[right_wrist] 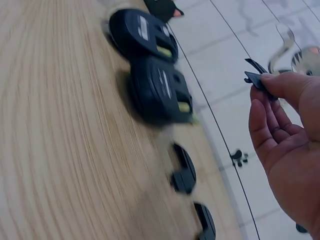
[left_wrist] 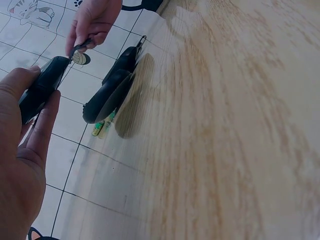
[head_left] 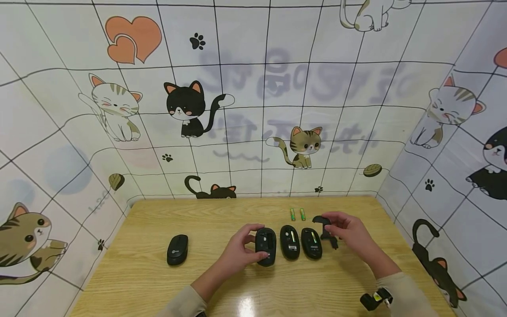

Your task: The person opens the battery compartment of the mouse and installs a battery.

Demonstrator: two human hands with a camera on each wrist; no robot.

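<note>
My left hand (head_left: 237,248) grips a black computer mouse (head_left: 266,246) by its sides, underside toward me, with its battery compartment uncovered. Between thumb and fingers, my right hand (head_left: 350,230) pinches a thin black battery cover (right_wrist: 259,81), raised off the table. Two more mice lie bottom-up between the hands: one nearer the left (head_left: 290,242), the other nearer the right (head_left: 311,243). Each shows a battery in its open slot. In the right wrist view, two loose covers, one closer to the mice (right_wrist: 184,172) and one farther (right_wrist: 205,222), rest on the wood.
Two green batteries, a left one (head_left: 292,214) and a right one (head_left: 303,214), are behind the mice. Farther left, another black mouse (head_left: 177,250) sits top-up on the wooden table (head_left: 130,264). A cat-patterned cloth (head_left: 245,132) encloses the back and sides.
</note>
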